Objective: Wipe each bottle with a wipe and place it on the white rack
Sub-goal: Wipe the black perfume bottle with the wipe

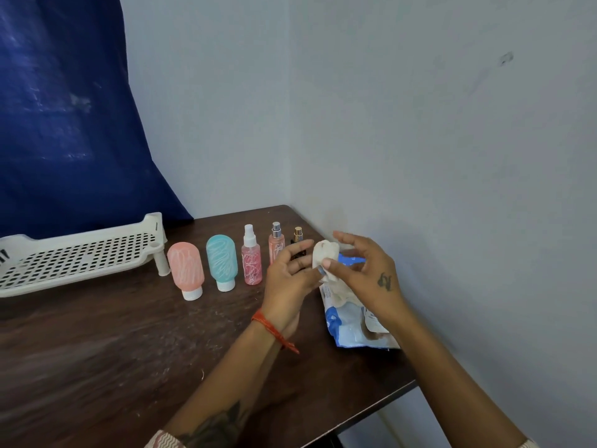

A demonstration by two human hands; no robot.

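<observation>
Several scribble-marked bottles stand in a row on the dark table: a pink squeeze bottle (185, 270), a teal squeeze bottle (222, 261), a pink spray bottle (251, 258), a slim peach perfume bottle (276, 242) and a small dark bottle with a gold cap (298, 236), partly hidden by my fingers. The white perforated rack (77, 257) stands at the left, with nothing on it. Above the blue wipes pack (352, 321), a white wipe (326, 258) is held between both hands. My right hand (365, 273) pinches it by thumb and fingers; my left hand (290, 279) holds its left edge.
The table sits in a corner, with a grey wall at the right and back. A blue curtain (64, 124) hangs behind the rack. The table's right edge (387, 396) runs close to the wipes pack. Bare tabletop lies in front of the bottles.
</observation>
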